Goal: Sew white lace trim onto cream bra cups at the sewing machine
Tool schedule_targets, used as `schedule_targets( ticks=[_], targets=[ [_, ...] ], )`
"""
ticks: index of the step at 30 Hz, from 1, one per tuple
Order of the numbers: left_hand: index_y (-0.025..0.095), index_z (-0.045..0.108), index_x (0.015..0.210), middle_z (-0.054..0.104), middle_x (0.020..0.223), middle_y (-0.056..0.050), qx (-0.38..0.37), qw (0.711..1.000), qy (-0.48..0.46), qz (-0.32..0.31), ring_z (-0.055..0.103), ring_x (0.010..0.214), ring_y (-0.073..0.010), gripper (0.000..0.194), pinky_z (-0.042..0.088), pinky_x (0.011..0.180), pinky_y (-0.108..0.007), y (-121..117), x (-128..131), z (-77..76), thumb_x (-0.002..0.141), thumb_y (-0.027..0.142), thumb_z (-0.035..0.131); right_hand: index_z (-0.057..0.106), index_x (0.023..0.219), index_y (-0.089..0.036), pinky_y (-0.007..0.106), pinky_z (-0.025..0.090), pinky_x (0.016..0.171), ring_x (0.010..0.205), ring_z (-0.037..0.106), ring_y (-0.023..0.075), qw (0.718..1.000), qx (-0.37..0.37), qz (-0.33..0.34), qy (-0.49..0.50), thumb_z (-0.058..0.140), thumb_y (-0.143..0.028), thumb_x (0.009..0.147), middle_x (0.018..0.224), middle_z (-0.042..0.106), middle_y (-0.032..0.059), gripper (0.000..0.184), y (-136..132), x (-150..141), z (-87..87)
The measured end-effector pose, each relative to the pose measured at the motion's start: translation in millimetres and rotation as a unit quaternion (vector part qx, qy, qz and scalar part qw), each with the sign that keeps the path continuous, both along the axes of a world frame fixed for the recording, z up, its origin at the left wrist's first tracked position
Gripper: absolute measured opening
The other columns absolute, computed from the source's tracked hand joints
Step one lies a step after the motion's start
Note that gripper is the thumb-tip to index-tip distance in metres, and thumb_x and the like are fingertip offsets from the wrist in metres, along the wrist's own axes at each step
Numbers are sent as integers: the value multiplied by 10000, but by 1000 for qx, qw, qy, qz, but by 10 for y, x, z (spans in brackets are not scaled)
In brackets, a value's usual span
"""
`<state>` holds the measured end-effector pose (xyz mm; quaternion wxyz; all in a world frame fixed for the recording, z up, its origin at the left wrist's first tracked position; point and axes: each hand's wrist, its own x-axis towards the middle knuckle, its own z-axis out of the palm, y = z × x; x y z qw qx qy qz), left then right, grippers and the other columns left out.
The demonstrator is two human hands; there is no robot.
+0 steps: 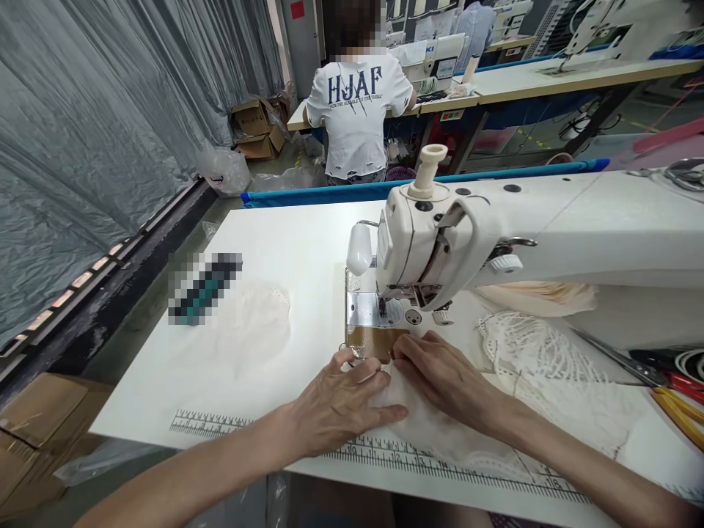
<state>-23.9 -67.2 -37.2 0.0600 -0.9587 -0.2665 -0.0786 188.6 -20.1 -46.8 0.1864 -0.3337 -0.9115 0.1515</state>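
Note:
At the front of a white sewing machine, my right hand has its fingers curled and pinched on the edge of a thin white fabric piece. My left hand rests beside it, thumb stretched out and fingers apart, touching the fabric's left edge. Both hands are just in front of the metal needle plate and a brown strip on the machine bed. The fabric runs under my right wrist towards the table edge. My right fingertips are partly hidden.
Another pale fabric piece lies left, beside a blurred dark item. White lace, scissors and a yellow handle lie right. A printed ruler follows the front edge. A person sits ahead.

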Motion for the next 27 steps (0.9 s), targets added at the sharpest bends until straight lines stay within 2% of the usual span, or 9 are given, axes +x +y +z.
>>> schedule_targets(
  ticks=[3, 7, 12, 15, 18, 20, 22, 25, 27],
  targets=[
    [324, 475, 1250, 553, 1119, -45, -2, 1000, -18, -2, 418, 1147, -188, 372, 245, 949, -389, 6, -2, -14, 909, 177, 472, 382, 788, -204, 293, 313, 606, 528, 474, 134, 1000, 23, -1, -3, 297, -137, 938, 650, 518, -19, 185, -4, -16, -27],
    [330, 491, 1228, 521, 1206, -36, 7, 1000, -26, 3, 396, 1172, -194, 362, 253, 948, -388, 2, -12, -38, 900, 177, 487, 391, 760, -199, 286, 295, 587, 519, 450, 137, 998, 50, -14, -19, 312, -111, 905, 647, 519, -11, 187, -15, -68, -54],
    [307, 488, 1244, 496, 1279, -21, 13, 1000, 1, -10, 363, 1220, -203, 377, 264, 955, -378, 30, -43, -44, 887, 186, 508, 436, 733, -187, 291, 304, 588, 520, 455, 145, 995, 80, -24, -54, 343, -12, 818, 639, 530, 3, 215, 11, -105, -35],
    [309, 484, 1248, 501, 1284, -16, -15, 1000, 3, -12, 352, 1233, -203, 393, 248, 961, -385, 61, -54, -21, 883, 166, 501, 501, 811, -160, 329, 340, 668, 671, 542, 187, 987, 143, -37, -54, 308, 13, 847, 787, 603, 73, 261, -4, -53, 42],
    [315, 456, 1273, 502, 1289, -18, -38, 999, -13, -10, 353, 1226, -191, 406, 233, 952, -390, 78, -56, 6, 906, 140, 449, 529, 933, -154, 357, 357, 744, 876, 556, 225, 987, 161, -26, -8, 349, -56, 907, 1000, 618, 116, 207, -105, 38, 103],
    [314, 430, 1292, 510, 1276, -27, -40, 999, -26, -6, 363, 1212, -182, 416, 232, 943, -391, 93, -53, 17, 917, 132, 423, 543, 949, -161, 355, 376, 749, 899, 561, 229, 990, 140, -2, 1, 403, -142, 926, 991, 631, 100, 144, -184, 95, 88],
    [306, 437, 1282, 515, 1262, -40, -34, 999, -37, 1, 367, 1206, -182, 416, 233, 939, -396, 131, -46, 19, 911, 119, 426, 562, 980, -152, 366, 400, 747, 902, 575, 245, 990, 140, 1, -16, 425, -228, 933, 986, 644, 107, 163, -217, 135, 32],
    [300, 471, 1239, 497, 1277, -54, -22, 999, -39, 18, 375, 1193, -192, 408, 243, 922, -401, 262, -27, 6, 894, 85, 432, 573, 1045, -120, 405, 426, 754, 907, 592, 272, 983, 173, -33, -48, 416, -291, 938, 1056, 644, 144, 256, -116, 151, -55],
    [306, 462, 1242, 483, 1286, -63, -6, 999, -35, 37, 389, 1168, -196, 428, 251, 900, -404, 395, -14, -6, 889, 66, 423, 584, 1056, -108, 429, 435, 747, 835, 613, 269, 979, 189, -47, -61, 424, -299, 936, 1025, 660, 155, 276, 41, 146, -76]
  ],
)
